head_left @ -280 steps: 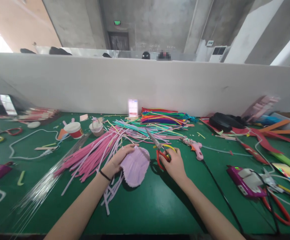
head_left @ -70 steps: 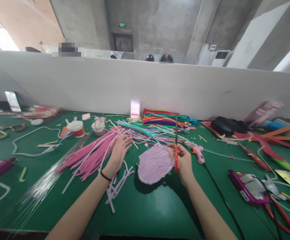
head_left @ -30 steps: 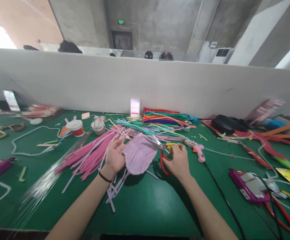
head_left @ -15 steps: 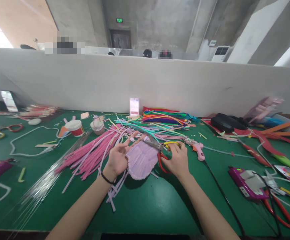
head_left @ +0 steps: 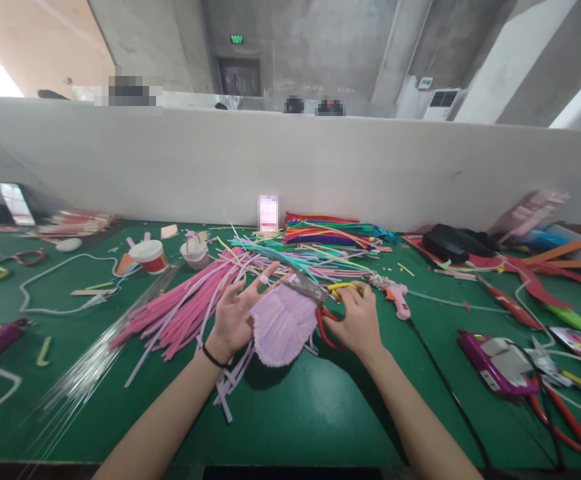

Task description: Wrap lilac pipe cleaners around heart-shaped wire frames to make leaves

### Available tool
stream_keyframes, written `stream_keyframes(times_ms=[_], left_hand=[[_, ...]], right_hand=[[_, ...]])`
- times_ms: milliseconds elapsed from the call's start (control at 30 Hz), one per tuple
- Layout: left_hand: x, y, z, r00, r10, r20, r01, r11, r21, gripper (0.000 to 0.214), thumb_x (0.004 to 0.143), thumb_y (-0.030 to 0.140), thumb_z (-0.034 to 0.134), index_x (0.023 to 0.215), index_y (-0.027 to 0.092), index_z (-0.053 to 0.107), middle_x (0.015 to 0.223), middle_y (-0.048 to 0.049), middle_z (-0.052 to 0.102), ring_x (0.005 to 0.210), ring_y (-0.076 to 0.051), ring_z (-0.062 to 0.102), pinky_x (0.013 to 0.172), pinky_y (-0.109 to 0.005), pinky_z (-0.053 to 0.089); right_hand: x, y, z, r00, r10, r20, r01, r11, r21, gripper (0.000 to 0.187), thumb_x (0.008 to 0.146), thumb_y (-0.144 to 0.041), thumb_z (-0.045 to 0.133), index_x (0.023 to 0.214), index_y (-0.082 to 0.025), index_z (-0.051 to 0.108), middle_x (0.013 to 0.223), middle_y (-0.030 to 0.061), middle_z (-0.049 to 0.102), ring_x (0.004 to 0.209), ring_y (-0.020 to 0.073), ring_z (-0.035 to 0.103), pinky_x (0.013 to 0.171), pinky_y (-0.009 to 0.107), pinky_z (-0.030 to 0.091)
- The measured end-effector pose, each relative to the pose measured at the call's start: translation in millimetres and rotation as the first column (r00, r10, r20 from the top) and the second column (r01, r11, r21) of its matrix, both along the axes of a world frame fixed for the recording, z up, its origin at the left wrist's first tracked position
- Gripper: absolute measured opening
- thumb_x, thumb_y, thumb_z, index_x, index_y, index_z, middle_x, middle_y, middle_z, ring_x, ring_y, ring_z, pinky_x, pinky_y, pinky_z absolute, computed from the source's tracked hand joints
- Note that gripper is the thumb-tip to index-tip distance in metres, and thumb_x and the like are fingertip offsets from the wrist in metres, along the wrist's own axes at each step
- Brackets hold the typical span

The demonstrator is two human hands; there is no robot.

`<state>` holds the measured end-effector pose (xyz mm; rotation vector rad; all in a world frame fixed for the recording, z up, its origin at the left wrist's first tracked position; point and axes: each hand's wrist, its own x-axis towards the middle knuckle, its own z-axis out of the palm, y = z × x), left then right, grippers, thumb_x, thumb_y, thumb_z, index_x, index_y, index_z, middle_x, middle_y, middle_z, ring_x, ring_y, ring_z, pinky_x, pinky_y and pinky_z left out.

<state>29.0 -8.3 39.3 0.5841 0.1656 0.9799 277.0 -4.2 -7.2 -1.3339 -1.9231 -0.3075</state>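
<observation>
My left hand [head_left: 235, 313] holds a lilac fan-shaped piece made of pipe cleaners [head_left: 283, 327] at its left edge, thumb on it and the other fingers spread upward. My right hand [head_left: 357, 320] grips scissors [head_left: 320, 300] with one red and one yellow handle loop. The metal blades lie across the top edge of the lilac piece. Both hands hover just above the green table [head_left: 295, 413]. A black band circles my left wrist.
Pink pipe cleaners [head_left: 180, 313] and cut lilac scraps [head_left: 227, 387] lie left of my hands; multicoloured ones [head_left: 327, 237] lie behind. A pink glue gun [head_left: 394, 297], paper cups [head_left: 147, 255], a purple device [head_left: 493, 363], red pliers [head_left: 563, 420] and thin wires [head_left: 85, 373] surround the spot. A white partition [head_left: 290, 167] backs the table.
Earlier my right hand held both the lilac piece and upright scissors; the left hand then took the piece. In the last half second the piece sank slightly and the blades stayed at its top edge.
</observation>
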Motion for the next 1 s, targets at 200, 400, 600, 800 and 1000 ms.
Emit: stream_keyframes(times_ms=[200, 400, 600, 800, 1000], left_hand=[[1.1, -2.9, 3.4, 0.999, -0.032, 0.032, 0.032, 0.999, 0.002, 0.088, 0.075, 0.068, 0.049, 0.144, 0.017, 0.029, 0.111, -0.0151, 0.066, 0.081, -0.027, 0.068, 0.074, -0.035, 0.05], [8.9, 5.6, -3.3, 0.997, -0.034, -0.066, 0.024, 0.99, -0.141, 0.045, 0.089, 0.036, 0.046, 0.125, 0.011, 0.054, 0.094, -0.01, 0.072, 0.089, -0.025, 0.067, 0.085, -0.033, 0.047], [10.0, 17.5, -26.1, 0.946, 0.022, -0.324, -0.107, 0.963, -0.247, 0.018, 0.082, 0.018, 0.053, 0.087, 0.009, 0.067, 0.07, -0.008, 0.072, 0.061, -0.02, 0.068, 0.062, -0.027, 0.051], [12.0, 18.4, -27.9, 0.924, 0.021, -0.381, -0.156, 0.932, -0.328, 0.014, 0.083, 0.02, 0.057, 0.078, 0.011, 0.067, 0.063, -0.0048, 0.07, 0.055, -0.017, 0.067, 0.058, -0.025, 0.051], [14.9, 15.3, -30.6, 0.932, 0.074, -0.356, -0.198, 0.925, -0.325, 0.013, 0.081, 0.021, 0.06, 0.085, 0.013, 0.069, 0.073, -0.0044, 0.073, 0.065, -0.019, 0.069, 0.065, -0.026, 0.051]], right_hand=[[-2.1, -0.3, -0.4, 1.0, 0.0, -0.002, 0.0, 0.999, -0.035, 0.026, 0.069, -0.034, 0.067, 0.087, -0.017, 0.057, 0.092, 0.0086, 0.064, 0.104, 0.0308, 0.043, 0.085, 0.041, 0.036], [-3.3, -1.2, -0.2, 1.0, -0.021, -0.017, 0.02, 0.999, -0.039, 0.028, 0.068, -0.032, 0.066, 0.09, -0.017, 0.057, 0.092, 0.0085, 0.064, 0.104, 0.0309, 0.043, 0.085, 0.041, 0.035], [-1.2, 1.5, -3.2, 0.999, 0.003, 0.038, -0.001, 0.999, -0.054, 0.031, 0.069, -0.035, 0.066, 0.093, -0.016, 0.06, 0.094, 0.0089, 0.065, 0.106, 0.0308, 0.042, 0.086, 0.041, 0.034], [-2.3, 2.0, -5.9, 0.997, 0.022, 0.08, -0.017, 0.998, -0.054, 0.029, 0.074, -0.036, 0.064, 0.094, -0.016, 0.062, 0.092, 0.0094, 0.065, 0.105, 0.03, 0.043, 0.085, 0.041, 0.034], [-4.0, 1.1, -8.4, 0.998, -0.007, 0.062, 0.01, 0.999, -0.053, 0.03, 0.071, -0.036, 0.068, 0.092, -0.016, 0.061, 0.092, 0.0092, 0.064, 0.108, 0.0319, 0.041, 0.086, 0.041, 0.034]])
